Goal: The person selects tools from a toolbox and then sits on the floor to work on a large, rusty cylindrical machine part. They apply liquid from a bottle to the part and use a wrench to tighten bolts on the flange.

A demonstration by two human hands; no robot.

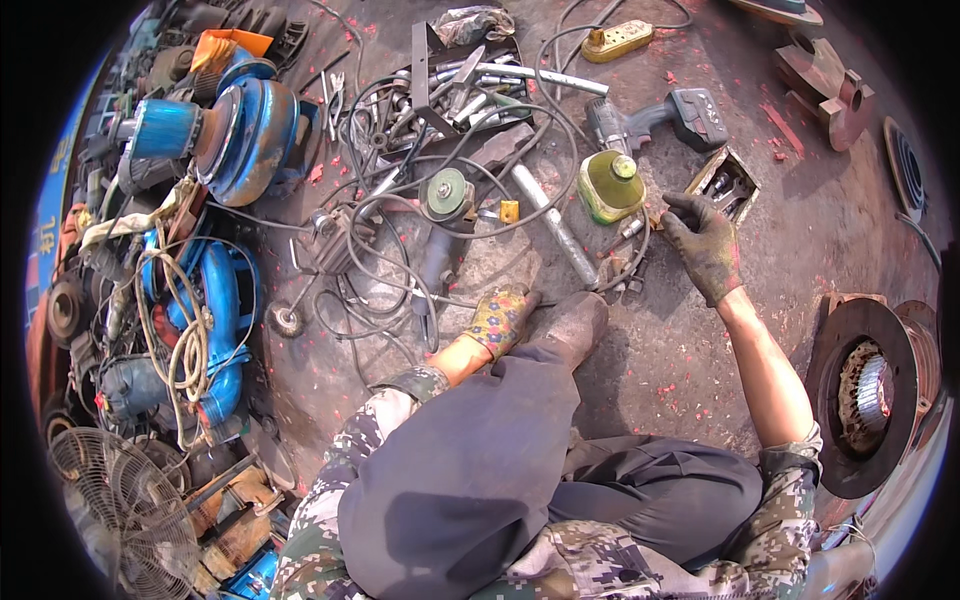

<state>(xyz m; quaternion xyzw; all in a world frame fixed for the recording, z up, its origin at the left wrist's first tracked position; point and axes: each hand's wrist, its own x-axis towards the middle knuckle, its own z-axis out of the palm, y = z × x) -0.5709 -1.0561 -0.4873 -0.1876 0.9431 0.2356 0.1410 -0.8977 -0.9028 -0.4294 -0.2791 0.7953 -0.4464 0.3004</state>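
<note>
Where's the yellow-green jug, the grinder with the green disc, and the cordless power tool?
Yellow-green jug (pixel 609 194), head view: side of its body.
Grinder (pixel 437 256), head view: its dark body.
Cordless power tool (pixel 652 117), head view: its handle.

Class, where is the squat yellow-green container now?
In the head view, the yellow-green container sits right of centre, just below the grey cordless tool and left of the gloved right hand.
</note>
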